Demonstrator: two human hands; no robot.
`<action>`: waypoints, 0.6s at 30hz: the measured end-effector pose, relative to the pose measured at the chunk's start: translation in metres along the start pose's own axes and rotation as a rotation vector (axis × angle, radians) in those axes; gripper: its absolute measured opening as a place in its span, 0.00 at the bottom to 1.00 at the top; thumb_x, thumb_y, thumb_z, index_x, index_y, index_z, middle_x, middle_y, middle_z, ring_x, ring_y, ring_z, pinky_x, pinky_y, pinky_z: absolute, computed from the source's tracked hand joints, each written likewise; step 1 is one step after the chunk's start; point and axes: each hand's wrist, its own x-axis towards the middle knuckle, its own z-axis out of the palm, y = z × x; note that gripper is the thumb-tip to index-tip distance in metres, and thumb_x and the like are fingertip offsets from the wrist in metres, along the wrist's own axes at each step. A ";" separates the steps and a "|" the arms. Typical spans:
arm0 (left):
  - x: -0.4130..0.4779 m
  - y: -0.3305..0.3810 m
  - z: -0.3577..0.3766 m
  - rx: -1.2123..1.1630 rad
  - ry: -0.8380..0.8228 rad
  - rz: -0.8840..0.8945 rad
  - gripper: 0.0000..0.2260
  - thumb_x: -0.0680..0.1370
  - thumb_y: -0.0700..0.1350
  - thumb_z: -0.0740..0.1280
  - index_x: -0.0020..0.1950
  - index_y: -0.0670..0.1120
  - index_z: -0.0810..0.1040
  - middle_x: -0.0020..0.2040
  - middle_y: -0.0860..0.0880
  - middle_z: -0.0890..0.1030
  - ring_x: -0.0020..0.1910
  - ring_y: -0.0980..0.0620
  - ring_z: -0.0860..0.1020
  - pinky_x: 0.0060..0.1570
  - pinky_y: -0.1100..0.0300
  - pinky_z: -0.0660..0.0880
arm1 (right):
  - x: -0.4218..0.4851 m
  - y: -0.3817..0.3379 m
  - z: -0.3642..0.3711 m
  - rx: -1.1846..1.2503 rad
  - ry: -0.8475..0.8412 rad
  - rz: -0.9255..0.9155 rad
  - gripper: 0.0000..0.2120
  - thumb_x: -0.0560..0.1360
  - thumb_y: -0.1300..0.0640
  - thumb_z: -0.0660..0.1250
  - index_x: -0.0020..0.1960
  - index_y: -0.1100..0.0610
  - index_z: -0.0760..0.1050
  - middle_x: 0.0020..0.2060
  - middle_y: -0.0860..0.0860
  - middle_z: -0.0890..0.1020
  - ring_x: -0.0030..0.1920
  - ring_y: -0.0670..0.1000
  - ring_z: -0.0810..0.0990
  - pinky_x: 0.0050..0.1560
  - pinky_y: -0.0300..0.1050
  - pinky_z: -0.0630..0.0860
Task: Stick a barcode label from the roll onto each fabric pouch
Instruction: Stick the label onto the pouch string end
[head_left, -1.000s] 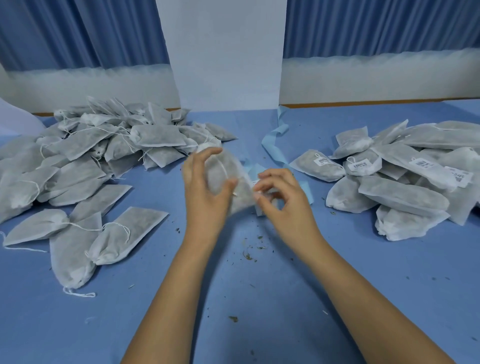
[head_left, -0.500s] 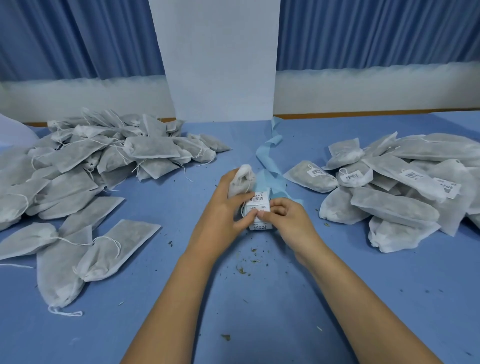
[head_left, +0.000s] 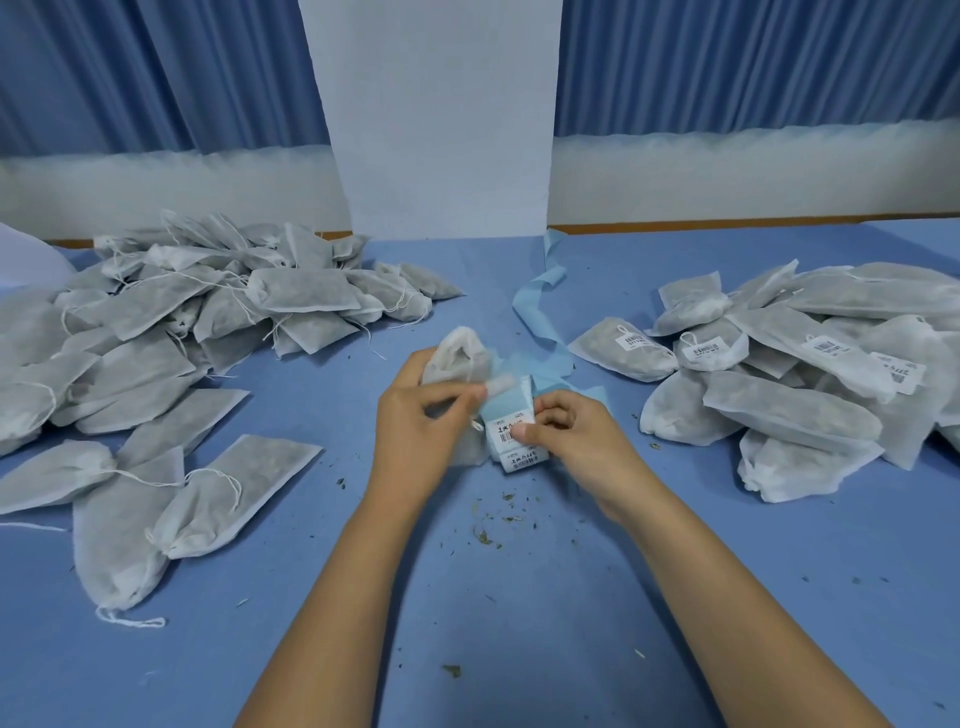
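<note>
**Pouch in one grip, label roll in the other**

My left hand (head_left: 415, 431) has its grip curled round one pouch (head_left: 457, 358), neck upward. I keep it close against the label roll (head_left: 517, 458) so a label has a short way to go. My right hand (head_left: 576, 441) pinches that roll, thumb on the top barcode, I judge to peel it. Both sit mid-table (head_left: 519, 623), between the unlabelled pile (head_left: 208, 322) on my left and the labelled pile (head_left: 805, 374) on my right. Spent blue backing (head_left: 537, 306) trails away behind, and the open table lies nearest me.
</note>
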 end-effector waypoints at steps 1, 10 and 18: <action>0.001 0.002 -0.002 -0.047 0.110 -0.049 0.10 0.75 0.37 0.72 0.42 0.52 0.85 0.53 0.54 0.78 0.50 0.59 0.78 0.49 0.72 0.71 | 0.001 0.001 0.000 -0.008 0.013 -0.001 0.08 0.72 0.63 0.72 0.48 0.59 0.75 0.41 0.54 0.81 0.42 0.50 0.80 0.49 0.44 0.75; -0.007 0.018 -0.005 -0.201 0.204 -0.020 0.10 0.74 0.38 0.73 0.43 0.55 0.84 0.48 0.53 0.77 0.46 0.65 0.76 0.46 0.74 0.71 | 0.018 0.002 0.008 0.013 0.255 -0.007 0.15 0.73 0.48 0.71 0.46 0.61 0.77 0.38 0.50 0.83 0.35 0.42 0.79 0.36 0.34 0.70; -0.015 0.017 0.004 -0.075 0.108 0.173 0.09 0.72 0.37 0.75 0.48 0.49 0.84 0.56 0.53 0.76 0.58 0.64 0.75 0.58 0.71 0.69 | -0.017 -0.023 -0.004 -0.004 0.291 -0.321 0.22 0.78 0.46 0.63 0.27 0.53 0.75 0.25 0.49 0.74 0.28 0.44 0.69 0.34 0.33 0.66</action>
